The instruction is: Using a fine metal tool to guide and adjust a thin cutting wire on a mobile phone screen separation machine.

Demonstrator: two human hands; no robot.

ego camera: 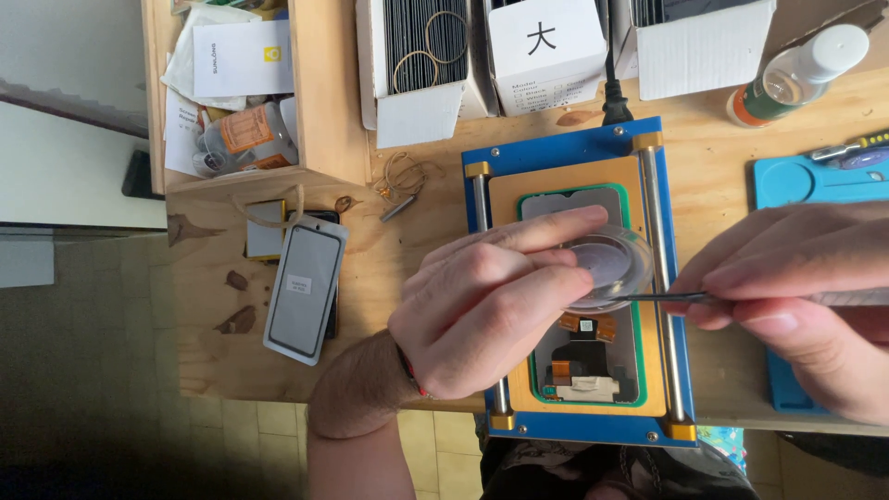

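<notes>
Head view looks straight down on my left hand [486, 310], curled over the middle of the work, its forefinger stretched flat across the rim of a clear round dish [611, 268] and pinning it down. My right hand [806, 306] comes in from 3 o'clock with the fingers pinched narrow around a thin dark metal tool [667, 297], whose fine tip reaches the dish's near edge.

That shallow, glassy dish sits on a phone display panel [583, 306], back side up, with orange flex ribbons and a black connector patch showing toward 6 o'clock. The panel lies in a green-edged recess of a flat tan mould [505, 278], framed by a blue metal jig [565, 148] with two polished steel rods and brass-coloured corner blocks.

Everything rests on a pale plywood surface [407, 241], grainy and stained with dark blotches. At 9 o'clock lies a smooth rectangular phone glass [306, 287] with rounded corners, overlapping another dark panel. At 11 o'clock a wooden tray [315, 93] holds papers and a small bottle. At 12 o'clock stand white cardboard boxes [546, 42], one carrying rubber bands. At 1 o'clock a clear plastic bottle [801, 74] lies tilted, and a blue rubbery mat [806, 181] sits at 3 o'clock.
</notes>
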